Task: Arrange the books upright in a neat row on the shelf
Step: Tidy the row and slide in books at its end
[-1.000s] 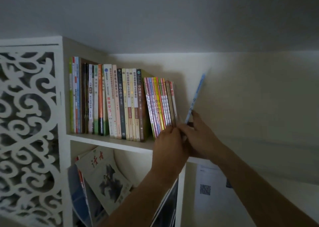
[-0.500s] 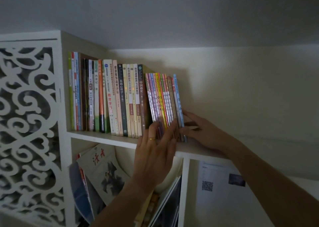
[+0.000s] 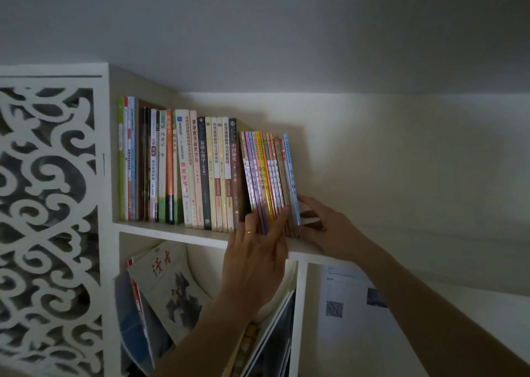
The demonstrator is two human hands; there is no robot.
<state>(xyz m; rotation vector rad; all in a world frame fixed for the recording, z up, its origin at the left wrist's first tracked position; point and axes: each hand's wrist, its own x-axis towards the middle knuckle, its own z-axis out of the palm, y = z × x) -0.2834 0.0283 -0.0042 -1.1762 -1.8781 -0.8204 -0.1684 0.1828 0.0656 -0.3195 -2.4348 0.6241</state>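
Fingers of left hand (image 3: 255,259) lie straight on thin books (image 3: 265,181); right hand (image 3: 324,227) braces blue book (image 3: 292,178)

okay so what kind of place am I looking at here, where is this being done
Probably a room in a home, at a bookshelf. A white shelf carries a row of upright books, magazines lean in the compartment below, and a carved white panel stands beside it.

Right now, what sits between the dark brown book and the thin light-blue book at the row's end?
In the head view, a leaning bunch of thin colourful books fills that gap.
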